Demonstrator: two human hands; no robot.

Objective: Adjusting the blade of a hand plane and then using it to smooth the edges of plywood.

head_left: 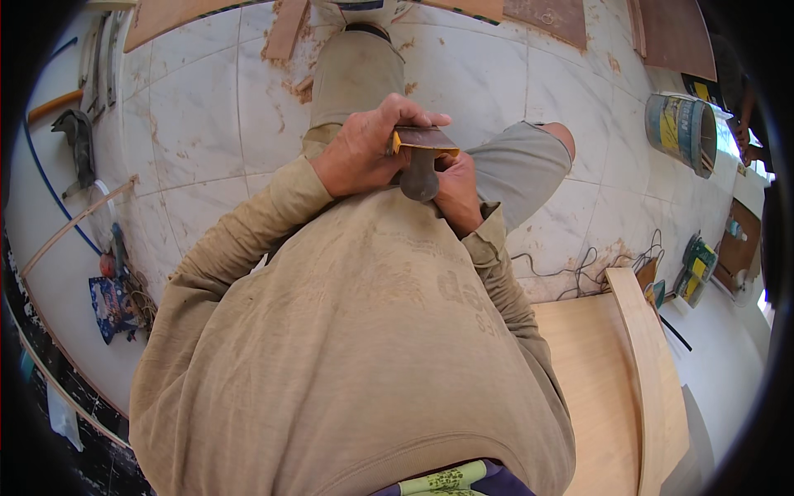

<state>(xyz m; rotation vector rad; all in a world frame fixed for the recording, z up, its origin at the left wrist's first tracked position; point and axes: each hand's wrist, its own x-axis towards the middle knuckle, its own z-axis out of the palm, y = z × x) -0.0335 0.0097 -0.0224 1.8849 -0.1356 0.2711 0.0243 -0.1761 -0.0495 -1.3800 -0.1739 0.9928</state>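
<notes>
Close in front of my chest, both hands hold a tool with a dark rounded handle (420,180) and a flat brown plate (423,138) edged in yellow. I cannot make out its exact kind. My left hand (364,149) is closed round its left side, with the thumb and fingertips along the plate's far edge. On the other side, my right hand (460,188) grips near the handle with bent fingers. The hands partly hide the tool's underside. The rounded end of the handle points toward me.
Tiled floor (194,103) with wood shavings lies around my legs. Boards (546,18) lie ahead. A blue bucket (674,132) stands at right, with cables (579,273) nearer. A pale curved wood panel (587,355) is beside my right side. At left are a dark metal tool (76,149) and a patterned bag (112,306).
</notes>
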